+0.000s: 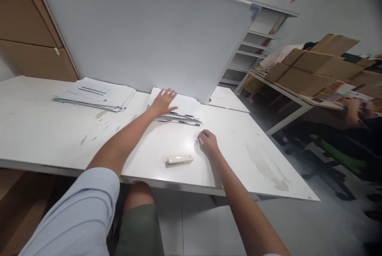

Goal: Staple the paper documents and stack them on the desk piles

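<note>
white table (253,156) with paper stacks (179,111), stapler (179,160), partition board (143,29)

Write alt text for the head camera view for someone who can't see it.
A person's left hand rests flat on a paper stack on a white table; the right hand rests curled beside a cream stapler. Another paper stack lies further left.

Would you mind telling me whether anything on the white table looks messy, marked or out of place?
Yes. The paper pile under the left hand is fanned out unevenly. The table shows dark scuffs left of the left forearm and a brownish smear near its right edge.
</note>
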### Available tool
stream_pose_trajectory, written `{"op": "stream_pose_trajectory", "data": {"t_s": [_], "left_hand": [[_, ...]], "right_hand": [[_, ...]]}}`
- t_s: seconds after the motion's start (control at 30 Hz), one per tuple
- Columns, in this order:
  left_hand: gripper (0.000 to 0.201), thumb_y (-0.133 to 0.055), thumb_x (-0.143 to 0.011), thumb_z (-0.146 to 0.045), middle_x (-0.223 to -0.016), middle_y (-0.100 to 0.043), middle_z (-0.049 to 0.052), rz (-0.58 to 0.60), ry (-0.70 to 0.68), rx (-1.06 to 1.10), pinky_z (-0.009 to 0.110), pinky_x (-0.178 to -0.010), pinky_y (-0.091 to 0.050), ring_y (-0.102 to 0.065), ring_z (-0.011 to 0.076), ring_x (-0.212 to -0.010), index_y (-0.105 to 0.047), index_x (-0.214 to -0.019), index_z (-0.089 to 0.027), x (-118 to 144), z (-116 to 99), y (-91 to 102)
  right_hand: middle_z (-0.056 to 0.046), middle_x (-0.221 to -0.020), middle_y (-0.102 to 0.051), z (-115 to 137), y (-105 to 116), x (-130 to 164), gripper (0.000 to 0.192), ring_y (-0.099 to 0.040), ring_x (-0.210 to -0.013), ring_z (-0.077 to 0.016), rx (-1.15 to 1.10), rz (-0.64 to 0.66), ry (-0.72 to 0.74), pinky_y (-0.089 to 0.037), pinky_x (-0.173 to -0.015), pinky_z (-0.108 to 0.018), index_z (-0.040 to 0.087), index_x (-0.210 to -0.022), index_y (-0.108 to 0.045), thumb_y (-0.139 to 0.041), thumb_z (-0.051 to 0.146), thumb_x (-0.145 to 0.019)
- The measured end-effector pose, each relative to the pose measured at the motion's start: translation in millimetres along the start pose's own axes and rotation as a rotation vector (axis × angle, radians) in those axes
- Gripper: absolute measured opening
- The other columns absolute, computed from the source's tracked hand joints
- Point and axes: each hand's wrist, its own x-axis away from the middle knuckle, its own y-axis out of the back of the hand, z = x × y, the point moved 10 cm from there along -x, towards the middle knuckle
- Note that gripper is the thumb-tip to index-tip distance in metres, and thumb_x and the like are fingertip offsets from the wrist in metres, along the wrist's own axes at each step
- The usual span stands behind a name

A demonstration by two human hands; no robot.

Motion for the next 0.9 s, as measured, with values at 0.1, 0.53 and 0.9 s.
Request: {"op": "stream_pose_trajectory", "data": {"t_s": [0.1, 0.53, 0.9], "left_hand": [[0.065, -0.029, -0.100, -0.041, -0.161, -0.029, 0.014, -0.045, 0.301, -0.024, 0.043, -0.124, -0.007, -0.014, 0.0252, -0.152, -0.027, -0.154, -0.004, 32, 83, 28.7], [0.061, -0.038, -0.093, -0.046, -0.136, -0.052, 0.025, -0.067, 0.738, -0.187, 0.053, -0.106, -0.028, -0.042, 0.0401, -0.127, -0.048, -0.138, -0.006, 170, 280, 32.3], [0.059, -0.022, -0.097, -0.039, -0.116, -0.065, 0.023, -0.109, 0.827, -0.135, 0.046, -0.101, -0.034, -0.055, 0.0346, -0.112, -0.063, -0.120, -0.003, 186, 287, 33.9]], "right_hand": [[-0.004, -0.068, -0.063, 0, 1, 3, 0.017, -0.055, -0.073, -0.0217, -0.046, 0.005, -0.015, -0.043, -0.071, -0.033, 0.022, -0.059, -0.059, -0.051, 0.036, -0.064], [-0.005, -0.064, -0.063, 3, 4, 5, 0.019, -0.055, -0.067, -0.0193, -0.129, -0.010, -0.073, -0.045, -0.067, -0.033, 0.021, -0.057, -0.062, -0.054, 0.035, -0.066], [-0.005, -0.063, -0.063, -2, 8, 6, 0.018, -0.055, -0.064, -0.0179, -0.136, -0.061, -0.127, -0.046, -0.065, -0.031, 0.021, -0.053, -0.060, -0.052, 0.034, -0.062]]}}
